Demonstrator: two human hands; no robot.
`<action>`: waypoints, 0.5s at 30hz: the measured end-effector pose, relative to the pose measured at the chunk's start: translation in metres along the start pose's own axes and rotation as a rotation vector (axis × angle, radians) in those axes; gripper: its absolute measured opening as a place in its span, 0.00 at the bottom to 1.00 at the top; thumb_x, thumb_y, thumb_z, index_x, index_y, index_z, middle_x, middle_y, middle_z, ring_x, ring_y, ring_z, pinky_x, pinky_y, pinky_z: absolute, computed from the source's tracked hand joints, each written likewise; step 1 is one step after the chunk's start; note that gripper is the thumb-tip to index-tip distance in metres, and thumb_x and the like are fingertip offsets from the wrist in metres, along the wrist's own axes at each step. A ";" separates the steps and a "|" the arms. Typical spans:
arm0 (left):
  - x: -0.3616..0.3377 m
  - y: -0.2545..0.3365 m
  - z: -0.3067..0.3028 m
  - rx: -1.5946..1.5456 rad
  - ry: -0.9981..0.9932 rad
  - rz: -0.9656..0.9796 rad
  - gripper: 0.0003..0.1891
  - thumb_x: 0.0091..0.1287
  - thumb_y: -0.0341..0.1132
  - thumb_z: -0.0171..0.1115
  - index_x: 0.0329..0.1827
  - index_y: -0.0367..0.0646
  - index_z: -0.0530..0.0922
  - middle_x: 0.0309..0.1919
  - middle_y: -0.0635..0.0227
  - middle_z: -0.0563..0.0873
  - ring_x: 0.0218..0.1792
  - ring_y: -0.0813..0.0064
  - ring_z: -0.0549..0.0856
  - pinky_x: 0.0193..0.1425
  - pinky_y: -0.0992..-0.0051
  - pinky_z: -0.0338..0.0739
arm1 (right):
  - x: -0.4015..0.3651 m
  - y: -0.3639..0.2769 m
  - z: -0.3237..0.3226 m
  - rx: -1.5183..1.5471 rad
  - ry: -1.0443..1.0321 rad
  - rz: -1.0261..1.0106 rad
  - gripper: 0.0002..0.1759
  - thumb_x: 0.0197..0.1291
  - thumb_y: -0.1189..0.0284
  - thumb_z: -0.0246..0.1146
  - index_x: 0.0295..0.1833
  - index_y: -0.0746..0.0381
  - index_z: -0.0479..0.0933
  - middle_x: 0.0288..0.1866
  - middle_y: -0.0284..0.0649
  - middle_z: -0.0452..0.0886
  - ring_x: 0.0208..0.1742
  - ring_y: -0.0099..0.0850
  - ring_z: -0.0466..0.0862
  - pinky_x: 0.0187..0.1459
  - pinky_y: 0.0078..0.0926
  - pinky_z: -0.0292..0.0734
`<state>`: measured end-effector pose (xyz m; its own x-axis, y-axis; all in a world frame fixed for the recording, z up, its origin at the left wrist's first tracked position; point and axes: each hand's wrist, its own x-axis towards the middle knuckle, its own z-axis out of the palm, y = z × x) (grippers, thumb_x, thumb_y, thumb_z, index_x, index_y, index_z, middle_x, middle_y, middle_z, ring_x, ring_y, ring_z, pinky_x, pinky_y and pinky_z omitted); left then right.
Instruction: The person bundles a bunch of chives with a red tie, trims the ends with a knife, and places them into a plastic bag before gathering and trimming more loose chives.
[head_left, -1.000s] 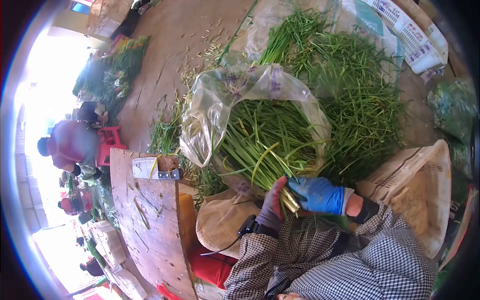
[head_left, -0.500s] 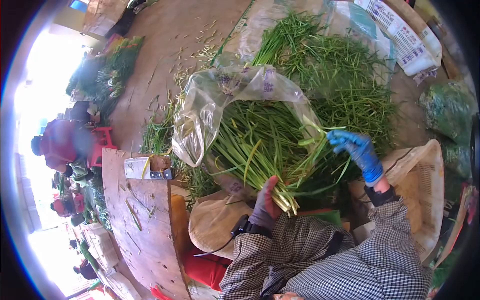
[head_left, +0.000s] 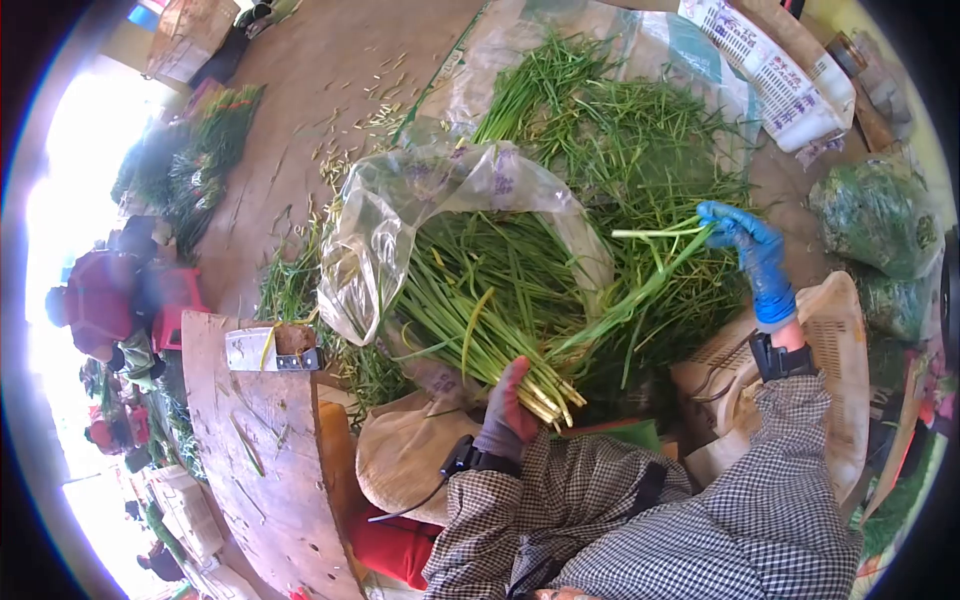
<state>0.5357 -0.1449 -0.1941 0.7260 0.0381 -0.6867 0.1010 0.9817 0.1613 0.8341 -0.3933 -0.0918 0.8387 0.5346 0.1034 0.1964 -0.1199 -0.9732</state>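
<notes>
In the head view, your left hand [head_left: 505,410], in its grey glove, is clenched around the pale cut ends of the bundle of green stalks [head_left: 470,300]. The bundle fans out from your lap into the open plastic bag [head_left: 400,210]. Your right hand [head_left: 745,240], in the blue glove, is stretched out over the loose heap of greens [head_left: 620,130] and pinches the tips of a few long stalks [head_left: 650,275], whose lower ends run back toward your left hand's grip. The white basket [head_left: 850,340] sits just under your right forearm.

You appear to be sorting, drawing a few stalks along their length while the bundle stays gripped. The next move likely calls for a firm left-hand grip, so only the pinched stalks slide.

A second ago your right hand was at the cut ends, touching your left. Half a second ago it was partway out. Now it is well apart, higher and further right.
</notes>
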 end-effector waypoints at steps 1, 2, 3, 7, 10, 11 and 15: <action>0.002 0.000 -0.005 0.008 -0.046 0.006 0.20 0.68 0.45 0.63 0.52 0.37 0.76 0.43 0.57 0.86 0.41 0.57 0.87 0.46 0.50 0.85 | 0.000 -0.004 -0.010 -0.026 -0.002 0.026 0.17 0.71 0.71 0.56 0.60 0.67 0.77 0.56 0.43 0.83 0.47 0.28 0.85 0.48 0.24 0.82; 0.001 0.002 -0.003 0.005 -0.052 0.006 0.20 0.68 0.45 0.63 0.52 0.37 0.76 0.43 0.57 0.86 0.41 0.57 0.87 0.46 0.50 0.85 | 0.000 -0.002 -0.020 -0.031 -0.003 0.023 0.17 0.71 0.71 0.56 0.60 0.67 0.77 0.56 0.43 0.83 0.47 0.28 0.85 0.48 0.24 0.82; -0.001 0.003 0.000 -0.025 -0.065 0.000 0.19 0.68 0.43 0.63 0.52 0.37 0.76 0.43 0.57 0.86 0.42 0.58 0.87 0.46 0.53 0.85 | 0.000 0.004 -0.031 -0.079 0.027 0.013 0.17 0.71 0.71 0.56 0.60 0.67 0.77 0.56 0.43 0.83 0.47 0.29 0.85 0.48 0.24 0.81; -0.001 0.002 0.004 -0.019 -0.071 0.013 0.20 0.68 0.46 0.62 0.52 0.37 0.76 0.43 0.57 0.86 0.41 0.58 0.87 0.48 0.53 0.84 | -0.004 -0.006 -0.061 -0.586 0.120 -0.100 0.20 0.67 0.74 0.57 0.64 0.60 0.75 0.56 0.43 0.83 0.46 0.32 0.86 0.49 0.29 0.81; 0.000 0.001 0.001 0.017 -0.080 0.021 0.23 0.68 0.48 0.62 0.53 0.36 0.76 0.42 0.57 0.86 0.42 0.57 0.87 0.50 0.50 0.83 | -0.019 0.007 -0.065 -1.033 0.094 -0.059 0.24 0.64 0.72 0.59 0.66 0.52 0.73 0.53 0.46 0.83 0.44 0.40 0.85 0.47 0.35 0.80; -0.001 0.001 0.004 0.014 -0.074 0.018 0.23 0.67 0.48 0.62 0.52 0.36 0.76 0.42 0.57 0.86 0.42 0.57 0.87 0.50 0.50 0.83 | -0.023 0.009 -0.058 -1.117 0.041 0.049 0.25 0.63 0.70 0.60 0.67 0.48 0.73 0.51 0.48 0.83 0.43 0.45 0.85 0.46 0.39 0.80; -0.003 0.002 0.004 0.002 -0.066 0.003 0.22 0.67 0.48 0.63 0.51 0.36 0.76 0.41 0.57 0.86 0.41 0.57 0.87 0.49 0.50 0.84 | -0.046 0.002 0.030 -0.958 -0.277 0.100 0.17 0.62 0.61 0.62 0.56 0.50 0.80 0.37 0.48 0.84 0.37 0.46 0.85 0.38 0.40 0.80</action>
<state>0.5362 -0.1434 -0.1892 0.7695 0.0291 -0.6380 0.1000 0.9812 0.1654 0.7805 -0.3926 -0.1045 0.7501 0.6463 -0.1401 0.5596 -0.7332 -0.3863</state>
